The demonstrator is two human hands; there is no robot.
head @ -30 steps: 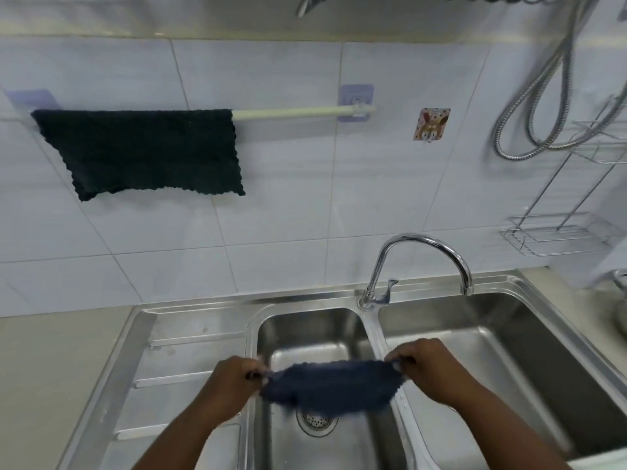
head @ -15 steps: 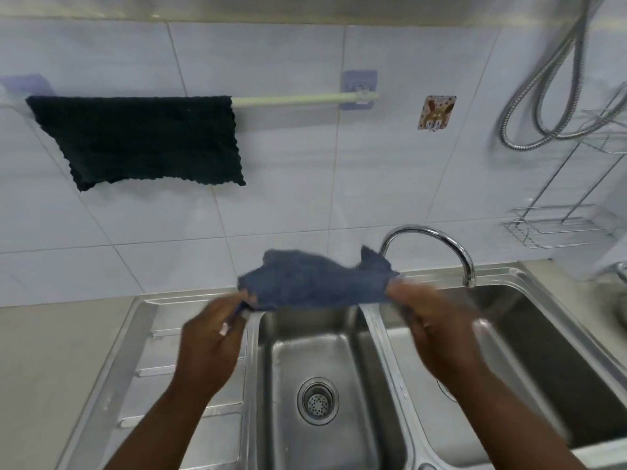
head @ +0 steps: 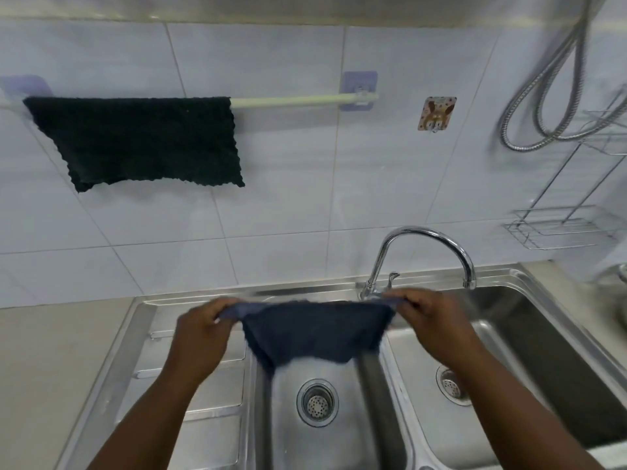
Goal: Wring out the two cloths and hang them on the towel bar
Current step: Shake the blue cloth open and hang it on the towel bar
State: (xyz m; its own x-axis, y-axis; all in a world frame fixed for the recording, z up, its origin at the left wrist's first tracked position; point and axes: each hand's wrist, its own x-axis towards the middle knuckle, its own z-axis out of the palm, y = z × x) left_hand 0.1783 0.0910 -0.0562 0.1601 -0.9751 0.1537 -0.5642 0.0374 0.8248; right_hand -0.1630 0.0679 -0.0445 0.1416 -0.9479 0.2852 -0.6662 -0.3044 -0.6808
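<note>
White tiles behind; our left hand and right hand each close a pinching grip on a top corner of the limp dark-blue cloth, soft, light, corners best, cream towel bar above.

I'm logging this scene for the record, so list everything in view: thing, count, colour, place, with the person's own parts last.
black cloth: 1, black, hung over the left part of the towel bar
towel bar: 1, cream, on the tiled wall, right part bare
blue cloth: 1, dark blue, held spread above the left basin
sink: 1, steel, two basins plus a drainboard at left
faucet: 1, chrome, behind the divider between the basins
drain strainers: 2, metal, one in each basin
sticker hook: 1, orange patterned, on the wall right of the bar
hose: 1, metal, looped at upper right
wire rack: 1, chrome, right wall
left hand: 1, grip on the cloth's left corner
right hand: 1, grip on its right corner
</note>
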